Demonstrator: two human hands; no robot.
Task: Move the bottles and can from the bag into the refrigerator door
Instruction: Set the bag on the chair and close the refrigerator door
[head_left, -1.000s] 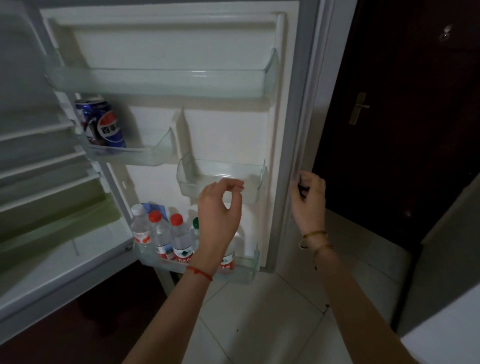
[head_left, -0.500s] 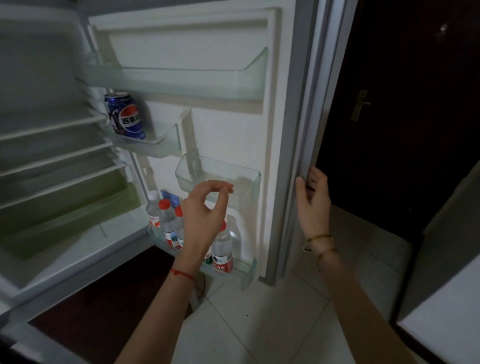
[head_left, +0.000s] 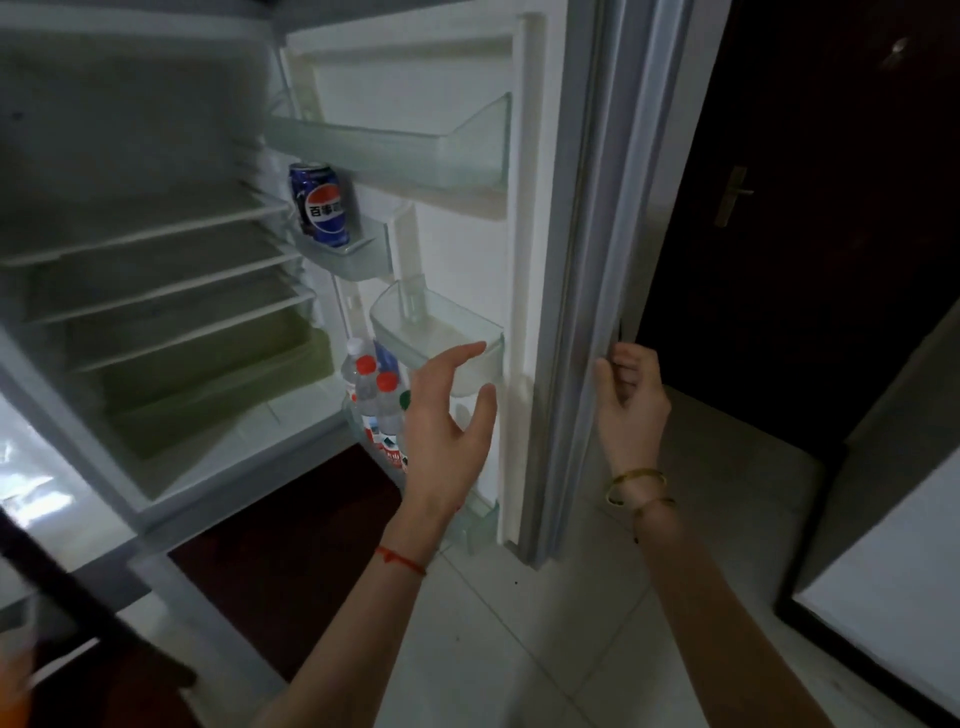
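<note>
My right hand (head_left: 631, 410) now has its fingers curled round the outer edge of the refrigerator door (head_left: 582, 260). A second ago it was only pinching at that edge. In the same second the door has swung partway toward the cabinet, so I see its inner face at a much sharper angle than before.

My left hand (head_left: 447, 431) has loosened. Its fingertips were pinched together a moment ago; now the fingers are spread and relaxed, holding nothing, and it hangs in front of the door's inner face, just before the empty middle bin (head_left: 441, 332).

The can (head_left: 319, 205) stands upright in the small bin (head_left: 358, 254) on the hinge side of the door. The bottles (head_left: 376, 410) stand clustered in the bottom bin (head_left: 478, 519) of the door, partly hidden behind my left hand. I cannot count them for certain.

The bag is nowhere in view and neither hand carries anything, so I judge the loading done and the closing begun. My left hand should clear the door's path before it swings further. I would push gently, so the bottles do not rock in their bin.
</note>
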